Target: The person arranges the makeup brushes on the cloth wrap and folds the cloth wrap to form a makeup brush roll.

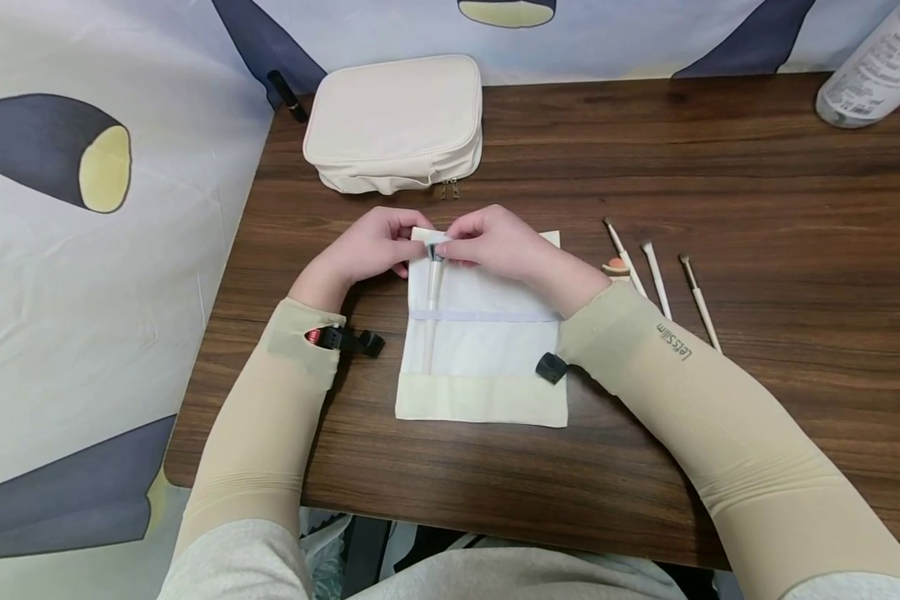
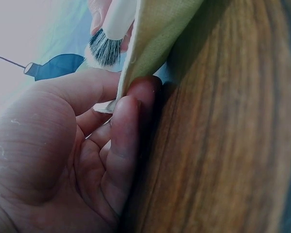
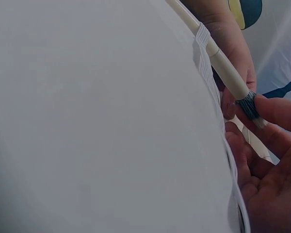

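Note:
A cream fabric brush roll [image 1: 495, 350] lies open on the table, with an elastic band [image 1: 487, 316] across its middle. Tucked under that band at the left side is a white-handled makeup brush [image 1: 432, 287], its dark, pale-tipped bristles [image 2: 105, 48] towards the far edge. My left hand [image 1: 375, 244] pinches the roll's far left corner, thumb in front and fingers behind. My right hand [image 1: 495, 240] pinches the brush at its bristle end, between thumb and finger [image 3: 276, 109]. The elastic shows round the handle in the right wrist view.
Three more makeup brushes [image 1: 657, 279] lie right of the roll, near a small orange-topped item [image 1: 617, 267] partly behind the right forearm. Farther back are a cream zip case [image 1: 397, 121], a black tube [image 1: 287, 96] and a clear bottle [image 1: 877, 71]. Printed cloth hangs behind.

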`<state>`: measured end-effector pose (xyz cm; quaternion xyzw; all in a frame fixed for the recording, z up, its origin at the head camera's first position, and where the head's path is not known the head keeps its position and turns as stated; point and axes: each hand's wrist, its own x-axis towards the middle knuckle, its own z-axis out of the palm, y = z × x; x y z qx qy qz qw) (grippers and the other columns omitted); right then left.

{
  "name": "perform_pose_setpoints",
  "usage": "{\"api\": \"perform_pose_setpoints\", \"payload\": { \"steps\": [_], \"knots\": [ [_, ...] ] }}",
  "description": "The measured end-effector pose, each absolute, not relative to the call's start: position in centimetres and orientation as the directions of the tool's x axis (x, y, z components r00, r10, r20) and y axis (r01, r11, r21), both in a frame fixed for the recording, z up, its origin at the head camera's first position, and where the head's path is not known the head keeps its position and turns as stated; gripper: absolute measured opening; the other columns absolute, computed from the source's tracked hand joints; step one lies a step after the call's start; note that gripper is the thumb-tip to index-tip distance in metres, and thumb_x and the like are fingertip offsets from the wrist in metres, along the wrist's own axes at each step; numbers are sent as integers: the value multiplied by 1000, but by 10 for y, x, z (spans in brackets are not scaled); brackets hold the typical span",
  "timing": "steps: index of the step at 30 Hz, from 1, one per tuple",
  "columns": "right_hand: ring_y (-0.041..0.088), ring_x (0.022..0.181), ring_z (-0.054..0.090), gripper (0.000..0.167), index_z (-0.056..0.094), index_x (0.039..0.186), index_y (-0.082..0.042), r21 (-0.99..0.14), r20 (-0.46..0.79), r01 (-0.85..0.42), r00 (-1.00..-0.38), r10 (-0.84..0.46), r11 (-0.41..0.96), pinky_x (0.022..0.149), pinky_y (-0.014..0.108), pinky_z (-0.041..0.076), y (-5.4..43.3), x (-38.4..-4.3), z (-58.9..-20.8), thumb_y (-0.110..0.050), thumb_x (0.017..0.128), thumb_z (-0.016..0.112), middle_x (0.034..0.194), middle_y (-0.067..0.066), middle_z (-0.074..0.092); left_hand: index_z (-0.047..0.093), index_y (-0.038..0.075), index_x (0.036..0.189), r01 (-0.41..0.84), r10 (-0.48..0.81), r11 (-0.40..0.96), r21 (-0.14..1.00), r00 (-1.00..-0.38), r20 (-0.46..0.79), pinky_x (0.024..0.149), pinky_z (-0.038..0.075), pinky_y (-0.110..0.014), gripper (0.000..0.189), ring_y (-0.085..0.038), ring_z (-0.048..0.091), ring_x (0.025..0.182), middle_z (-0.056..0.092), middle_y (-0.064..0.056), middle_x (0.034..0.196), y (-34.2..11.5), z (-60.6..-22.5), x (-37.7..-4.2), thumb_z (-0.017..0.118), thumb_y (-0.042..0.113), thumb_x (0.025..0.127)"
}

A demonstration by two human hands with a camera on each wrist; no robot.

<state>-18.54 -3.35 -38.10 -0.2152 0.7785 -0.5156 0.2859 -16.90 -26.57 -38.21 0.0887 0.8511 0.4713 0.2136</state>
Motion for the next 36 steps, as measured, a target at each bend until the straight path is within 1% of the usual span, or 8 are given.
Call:
{"api": "perform_pose_setpoints", "payload": {
  "steps": [13, 30, 36],
  "knots": [
    [15, 79, 52, 17, 76, 91, -14, -919, -219, -57, -750, -624, 391, 70, 25, 40, -34, -186, -380, -29, 97, 73, 73, -2, 61, 72, 7, 105, -54, 344, 545, 837, -896, -281, 58, 59, -29, 14, -14, 63, 68, 70, -5, 82, -265, -383, -170, 63, 6, 94],
    [17, 78, 50, 19, 75, 91, -12, -913, -210, -85, -740, -638, 400, 68, 26, 38, -36, -186, -382, -30, 97, 72, 74, 0, 59, 72, 6, 106, -56, 336, 545, 837, -900, -279, 57, 60, -29, 13, -15, 62, 66, 70, -6, 83, -269, -386, -169, 64, 6, 96],
    [16, 80, 49, 18, 77, 91, -15, -900, -225, -91, -741, -633, 426, 67, 27, 37, -35, -186, -380, -33, 96, 74, 74, -3, 59, 72, 8, 106, -46, 342, 552, 832, -898, -277, 57, 60, -29, 12, -14, 63, 67, 70, -5, 82, -268, -385, -171, 66, 10, 97]
  ]
}}
